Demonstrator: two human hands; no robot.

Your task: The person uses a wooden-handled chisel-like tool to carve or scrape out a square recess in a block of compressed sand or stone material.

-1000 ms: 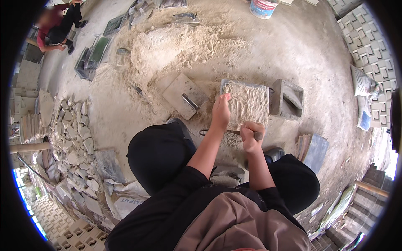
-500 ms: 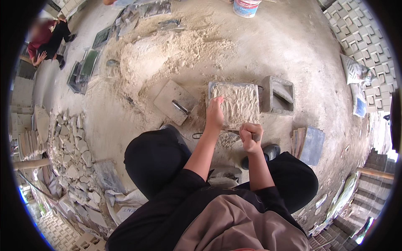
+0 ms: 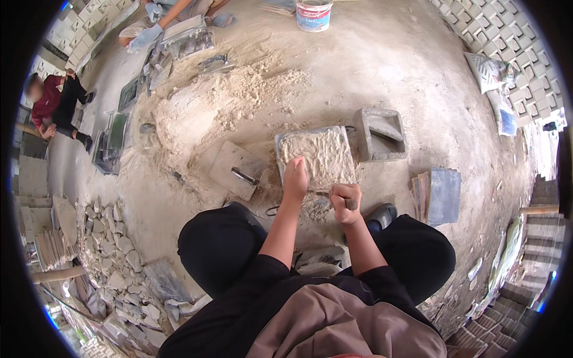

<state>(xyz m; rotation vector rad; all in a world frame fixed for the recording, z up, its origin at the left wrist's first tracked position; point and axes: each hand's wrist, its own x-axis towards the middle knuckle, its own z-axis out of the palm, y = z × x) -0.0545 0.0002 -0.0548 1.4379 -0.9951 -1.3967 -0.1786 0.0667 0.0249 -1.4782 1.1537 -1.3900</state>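
Observation:
A shallow square mould [image 3: 278, 156] lies on the floor in front of me, filled with wet, ridged mortar [image 3: 319, 154]. My left hand [image 3: 295, 179] rests over its near left part, fingers stretched forward and held together; their undersides are hidden. Just off the near right corner, my right hand [image 3: 345, 201] is wrapped round the wooden handle [image 3: 351, 204] of a tool. A thin dark piece of that tool runs left from my fist along the near edge; its full shape is hidden. Left of the mould lies a square board with a metal handle [image 3: 245, 176].
Right of the mould stands a grey box [image 3: 382, 152] with a slab inside. Flat plates [image 3: 443, 194] lean farther right. Crumbly mortar [image 3: 239, 89] spreads ahead, a bucket [image 3: 313, 17] beyond. Broken pieces [image 3: 113, 256] heap at left. A gloved co-worker's hand [image 3: 146, 37] and a seated person [image 3: 59, 107] are far left.
The whole view has shifted, bringing a gloved co-worker at the top left into sight. My right hand and its tool have drawn slightly toward me; my left hand stays on the mould.

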